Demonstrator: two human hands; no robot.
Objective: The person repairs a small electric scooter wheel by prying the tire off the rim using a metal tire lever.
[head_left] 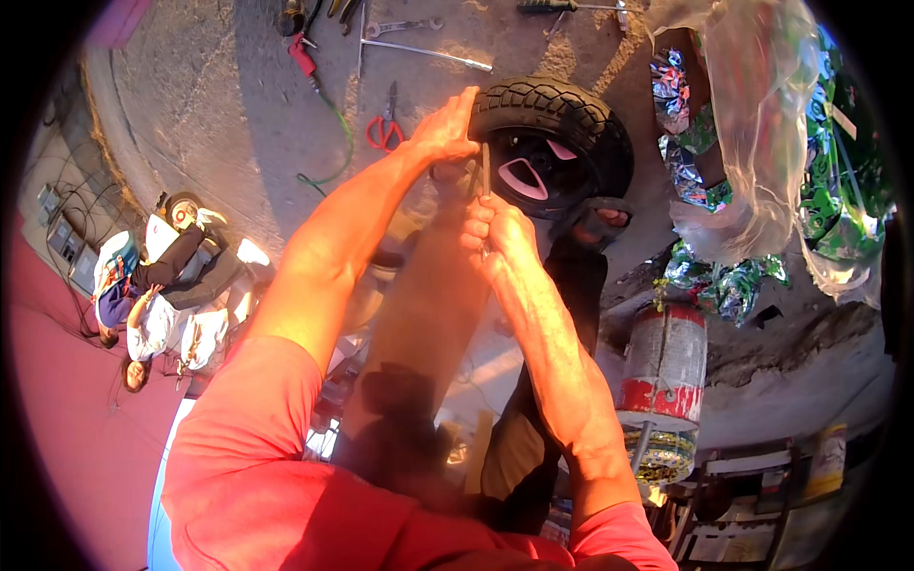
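Observation:
A black treaded tyre (pixel 555 102) on a dark wheel with pink-edged spokes (pixel 524 179) lies tilted on the ground ahead of me. My right hand (pixel 500 233) is closed in a fist round a thin metal tyre lever (pixel 486 171), whose far end meets the tyre's near left edge. My left hand (pixel 447 128) rests with its fingers stretched out against the left side of the tyre. My sandalled foot (pixel 605 221) is by the wheel's near right edge. Whether the lever's tip is under the bead, I cannot tell.
Red-handled scissors (pixel 385 133), a red air gun (pixel 302 57) with a green hose, a wrench (pixel 405 27) and a screwdriver (pixel 547 6) lie beyond. Plastic wrapping (pixel 762 124) hangs at right, above a red-and-white cylinder (pixel 664 366). Two people are at far left on a motorbike.

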